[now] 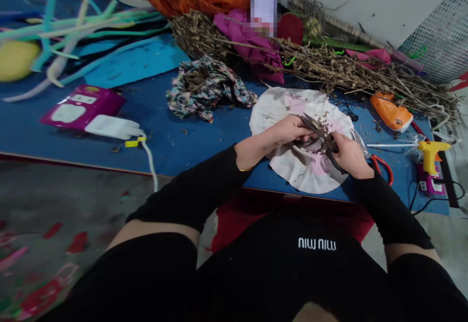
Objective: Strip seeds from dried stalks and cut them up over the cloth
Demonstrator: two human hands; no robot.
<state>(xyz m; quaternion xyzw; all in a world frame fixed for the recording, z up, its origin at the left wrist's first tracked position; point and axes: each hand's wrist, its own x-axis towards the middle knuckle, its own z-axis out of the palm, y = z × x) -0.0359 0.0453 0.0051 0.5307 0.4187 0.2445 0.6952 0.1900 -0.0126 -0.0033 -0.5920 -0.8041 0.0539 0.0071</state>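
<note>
In the head view, my right hand point(350, 154) is closed around the dark handles of a pair of scissors point(317, 128). The blades point up and left toward my left hand point(290, 130). That hand's fingers are pinched together near the blade tips, and what they hold is too small to name. Both hands are over a round, ruffled white cloth point(292, 173) with pink patches. Dry brown plant bits point(323, 121) are scattered on the cloth beside the scissors.
The blue table point(204, 146) carries a pile of dry twigs point(340, 70) along the back. Nearby are a floral cloth bundle point(212, 88), an orange packet point(391, 111), red-handled pliers point(383, 168), a yellow glue gun point(431, 152) with a cord and a purple power strip box point(86, 107).
</note>
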